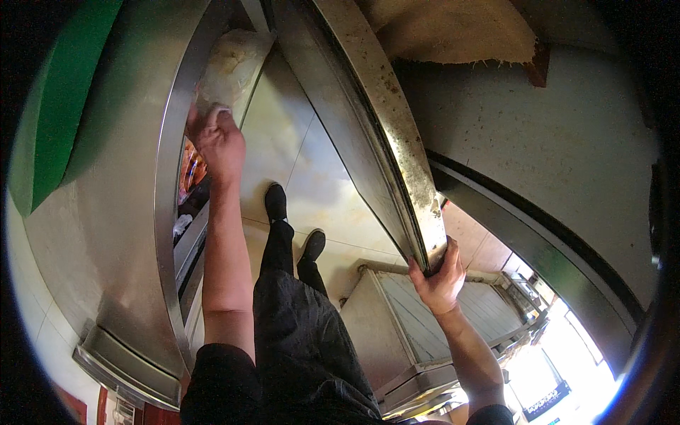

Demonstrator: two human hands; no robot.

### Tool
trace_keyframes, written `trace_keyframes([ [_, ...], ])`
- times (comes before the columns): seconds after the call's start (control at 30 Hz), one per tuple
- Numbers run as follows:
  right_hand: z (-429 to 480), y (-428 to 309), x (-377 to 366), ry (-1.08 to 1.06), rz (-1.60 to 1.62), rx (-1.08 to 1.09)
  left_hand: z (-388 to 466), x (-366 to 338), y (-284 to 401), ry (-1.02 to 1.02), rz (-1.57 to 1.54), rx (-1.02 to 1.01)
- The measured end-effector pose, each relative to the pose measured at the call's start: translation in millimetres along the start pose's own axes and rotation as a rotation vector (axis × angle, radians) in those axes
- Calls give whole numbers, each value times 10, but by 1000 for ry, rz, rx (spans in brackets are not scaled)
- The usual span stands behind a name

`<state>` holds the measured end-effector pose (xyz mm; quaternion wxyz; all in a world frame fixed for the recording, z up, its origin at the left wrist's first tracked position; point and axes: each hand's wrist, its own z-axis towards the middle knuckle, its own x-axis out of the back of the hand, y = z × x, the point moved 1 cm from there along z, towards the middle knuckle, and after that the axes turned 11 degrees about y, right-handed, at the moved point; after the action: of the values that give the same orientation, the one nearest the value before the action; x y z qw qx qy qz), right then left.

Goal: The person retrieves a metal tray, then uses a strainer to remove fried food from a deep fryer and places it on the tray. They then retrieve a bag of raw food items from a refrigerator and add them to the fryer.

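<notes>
My right hand (441,279) grips the edge of an open stainless-steel door (393,122), thumb on its inner side and fingers around the outer face. My left hand (218,143), slightly blurred, reaches into the opening of a stainless-steel cabinet, likely a refrigerator (127,223). A gathered piece of a clear plastic bag (234,64) shows at its fingers. The bag holds something pale that I cannot make out. Below that hand, an orange-red packaged item (191,167) is partly visible inside, and a crumpled white plastic piece (182,224) lies nearer to me.
Light floor tiles (297,143) lie between cabinet and door, with my dark shoes (275,202) on them. A green object (74,106) is on the cabinet's far-left side. Brown frayed cloth (451,32) hangs at upper right. Behind the door stands a metal-sided unit (446,313).
</notes>
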<state>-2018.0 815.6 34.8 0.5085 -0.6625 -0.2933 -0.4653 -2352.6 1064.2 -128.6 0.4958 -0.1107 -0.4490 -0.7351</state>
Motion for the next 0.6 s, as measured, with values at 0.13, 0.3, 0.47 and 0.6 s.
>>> trace_keyframes([
  [0.13, 41, -28, 16, 5, 3, 20, 75, -156, -92, -66, -334, 210],
  [0.3, 22, -17, -1, -2, -20, -1, 88, -206, -596, -201, -426, 690],
  [0.47, 8, -24, 27, 10, -10, 37, 350, -188, -182, -490, 287, 40],
  [0.6, 32, -21, 75, -7, -11, 3, 273, -186, -456, -778, 441, -16],
])
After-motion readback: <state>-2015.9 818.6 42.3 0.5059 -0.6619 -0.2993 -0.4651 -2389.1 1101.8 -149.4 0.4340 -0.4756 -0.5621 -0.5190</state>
